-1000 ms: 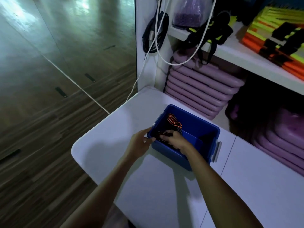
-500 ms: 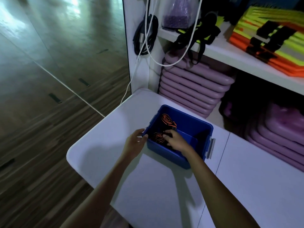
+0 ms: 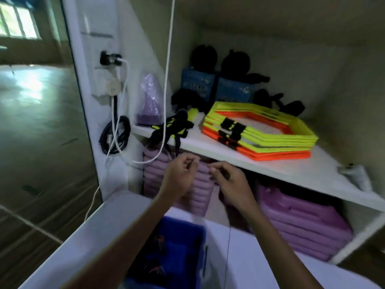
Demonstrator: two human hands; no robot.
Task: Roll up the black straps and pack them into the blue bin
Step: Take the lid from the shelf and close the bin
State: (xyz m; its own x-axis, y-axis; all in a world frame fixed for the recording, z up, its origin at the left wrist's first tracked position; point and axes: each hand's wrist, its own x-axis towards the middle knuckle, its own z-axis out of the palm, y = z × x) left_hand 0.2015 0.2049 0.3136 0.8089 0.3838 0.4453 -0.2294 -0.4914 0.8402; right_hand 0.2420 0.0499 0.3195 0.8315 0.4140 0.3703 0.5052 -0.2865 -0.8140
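Black straps: a loose tangle of black straps (image 3: pixel 177 126) lies at the front left of the shelf (image 3: pixel 281 167), on top of some yellow pieces; a few ends hang over the shelf edge.
Rolled straps: dark rolls with orange marks (image 3: pixel 155 268) sit inside the blue bin, blurred.
Blue bin: the blue bin (image 3: pixel 183 224) stands on the white table (image 3: pixel 100 236), below both forearms, at the bottom of the view.
Left hand: the left hand (image 3: pixel 179 176) is up just under the shelf edge, right below the hanging strap ends.
Left grip: fingers curled inward, thumb near the fingertips; blur hides whether they pinch a strap end, so I cannot tell.
Right hand: the right hand (image 3: pixel 231 184) is beside the left one, near it but apart, also under the shelf edge.
Right grip: fingers curled; I cannot tell whether anything is held.
Shelf load: a stack of yellow and orange hexagon rings (image 3: pixel 260 134) bound with black bands, two blue boxes (image 3: pixel 216 88) behind it, more black bundles, a purple bag (image 3: pixel 149 101) at the left end.
Under the shelf: stacked purple pads (image 3: pixel 302 224).
Wall side: a white cord (image 3: pixel 167 80) hangs down past the straps; a coiled black cable (image 3: pixel 116 134) hangs below a wall socket (image 3: pixel 108 82).
Left of view: wooden floor (image 3: pixel 41 132).
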